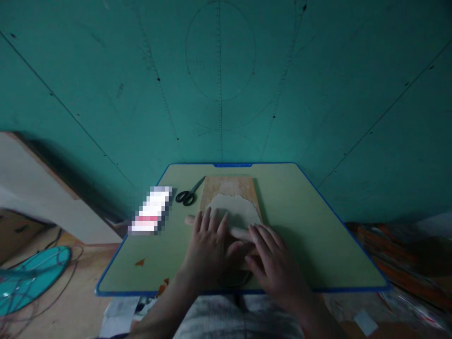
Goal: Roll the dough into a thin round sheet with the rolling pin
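A wooden rolling pin (pixel 242 234) lies crosswise over a flat, pale sheet of dough (pixel 236 206). The dough rests on a wooden cutting board (pixel 211 185), its far edge rounded and uneven. My left hand (pixel 207 249) grips the pin near its left end, palm down, with the fingers reaching over it. On the pin's right part, my right hand (pixel 274 259) has its fingers bent over the wood. Both hands hide much of the pin and the near part of the board. Black-handled scissors (pixel 187 196) lie left of the board, blades pointing away from me.
The yellowish table (pixel 310 235) has a blue rim and stands against a green wall (pixel 141 94). A pixelated bright object (pixel 151 212) sits at its left side. Small orange-brown scraps (pixel 140 262) lie near the front left. A turquoise round base (pixel 38 278) with cables is on the floor.
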`<state>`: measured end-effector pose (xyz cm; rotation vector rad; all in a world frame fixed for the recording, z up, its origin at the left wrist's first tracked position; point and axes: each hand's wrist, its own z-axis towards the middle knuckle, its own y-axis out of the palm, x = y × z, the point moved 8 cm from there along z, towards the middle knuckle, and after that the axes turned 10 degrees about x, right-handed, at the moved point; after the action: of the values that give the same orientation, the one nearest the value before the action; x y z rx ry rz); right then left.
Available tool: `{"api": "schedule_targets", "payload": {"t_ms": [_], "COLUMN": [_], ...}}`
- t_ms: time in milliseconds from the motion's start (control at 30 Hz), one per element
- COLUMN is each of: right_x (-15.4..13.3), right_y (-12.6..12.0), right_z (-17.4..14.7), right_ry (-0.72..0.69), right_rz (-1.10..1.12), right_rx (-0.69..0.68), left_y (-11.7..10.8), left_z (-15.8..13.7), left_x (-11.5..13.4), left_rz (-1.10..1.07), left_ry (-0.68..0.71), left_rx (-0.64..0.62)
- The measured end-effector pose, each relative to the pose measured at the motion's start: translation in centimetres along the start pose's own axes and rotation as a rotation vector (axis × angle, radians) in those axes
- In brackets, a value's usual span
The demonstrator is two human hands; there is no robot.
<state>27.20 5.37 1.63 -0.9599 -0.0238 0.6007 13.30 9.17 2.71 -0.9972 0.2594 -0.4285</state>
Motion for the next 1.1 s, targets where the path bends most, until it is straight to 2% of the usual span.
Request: {"api": "schedule_targets", "payload": {"t_ms": [200, 367, 533, 600, 733, 800, 967, 1100], "right_x": [2.7, 4.5, 6.6, 7.1, 8.6, 9.1, 9.2, 9.2], "right_y": [-0.5, -0.4, -1.0, -2.1, -5.4, -6.2, -6.5, -6.4], "right_z": [0.0, -0.4, -0.9, -1.0, -1.5, -1.6, -1.1, -1.2], "right_ry": [0.049, 0.099, 0.197, 0.222, 0.294, 0.288, 0.178, 0.211], "right_rz": [-0.003, -0.016, -0.033, -0.016, 0.077, 0.106, 0.132, 0.151], "right_rx": [-0.006, -0.021, -0.010, 0.042, 0.213, 0.229, 0.245, 0.310], "left_y": [1.4, 2.7, 4.4, 5.1, 6.4, 6.6, 7.0, 7.0], "left_z": [4.0, 6.3, 8.7, 10.0, 12.2, 13.0, 14.6, 14.2], "left_x": [0.3, 0.1, 0.9, 1.0, 0.4, 0.3, 0.0, -0.1], "left_rz": [-0.125, -0.110, -0.086, -0.075, -0.061, -0.071, -0.085, -0.095], "left_ry": [-0.051, -0.067, 0.029, 0.018, -0.144, -0.177, -0.183, -0.198], "left_rx": [-0.124, -0.149, -0.145, -0.163, -0.249, -0.255, -0.186, -0.158]}}
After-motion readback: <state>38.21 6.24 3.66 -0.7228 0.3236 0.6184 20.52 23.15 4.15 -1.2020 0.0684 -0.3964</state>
